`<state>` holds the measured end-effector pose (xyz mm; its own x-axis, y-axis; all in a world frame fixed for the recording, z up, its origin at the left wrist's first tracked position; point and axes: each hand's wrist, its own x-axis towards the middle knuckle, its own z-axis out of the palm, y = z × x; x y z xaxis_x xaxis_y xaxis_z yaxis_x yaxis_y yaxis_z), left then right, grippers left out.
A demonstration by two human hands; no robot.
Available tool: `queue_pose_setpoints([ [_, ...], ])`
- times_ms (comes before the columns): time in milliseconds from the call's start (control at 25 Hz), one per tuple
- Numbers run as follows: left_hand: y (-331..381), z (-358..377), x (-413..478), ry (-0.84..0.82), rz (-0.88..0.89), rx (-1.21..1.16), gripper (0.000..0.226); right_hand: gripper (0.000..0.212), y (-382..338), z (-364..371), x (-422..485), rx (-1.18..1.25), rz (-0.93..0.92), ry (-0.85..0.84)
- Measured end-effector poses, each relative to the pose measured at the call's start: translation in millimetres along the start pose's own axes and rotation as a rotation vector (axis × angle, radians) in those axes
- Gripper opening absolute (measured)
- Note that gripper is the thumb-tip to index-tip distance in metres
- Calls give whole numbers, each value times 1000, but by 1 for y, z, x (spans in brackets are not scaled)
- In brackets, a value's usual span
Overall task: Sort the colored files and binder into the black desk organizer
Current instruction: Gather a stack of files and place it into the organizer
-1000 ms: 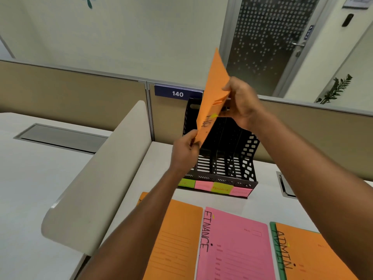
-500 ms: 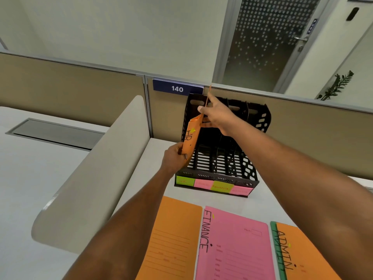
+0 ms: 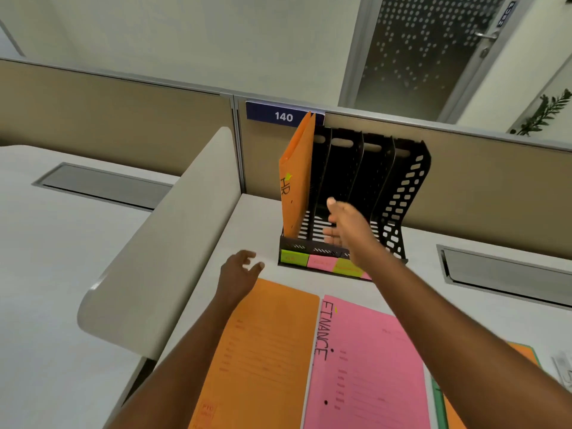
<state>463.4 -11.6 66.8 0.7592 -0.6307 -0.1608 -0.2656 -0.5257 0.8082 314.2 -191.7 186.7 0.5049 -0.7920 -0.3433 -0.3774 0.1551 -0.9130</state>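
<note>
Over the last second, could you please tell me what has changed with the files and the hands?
The orange HR file went from being held up by both hands down into the leftmost slot of the black desk organizer, where it now stands. Both hands let go: the left hand dropped toward the desk and the right hand lowered, both open. The flat orange file and pink FINANCE file stayed put.

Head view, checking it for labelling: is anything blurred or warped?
In the head view the right hand is motion-blurred before the black perforated desk organizer, the left hand slightly; the grey door frame leans from wide-angle distortion; the orange HR file looks sharp.
</note>
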Motion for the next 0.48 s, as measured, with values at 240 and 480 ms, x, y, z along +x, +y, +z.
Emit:
queue_pose_setpoints([
  [240, -78, -4, -82, 80, -283, 315, 59, 34, 131, 31, -90, -119, 235, -243],
  [480, -101, -11, -107, 68, -445, 300, 71, 65, 201, 62, -155, -381, 305, -367],
])
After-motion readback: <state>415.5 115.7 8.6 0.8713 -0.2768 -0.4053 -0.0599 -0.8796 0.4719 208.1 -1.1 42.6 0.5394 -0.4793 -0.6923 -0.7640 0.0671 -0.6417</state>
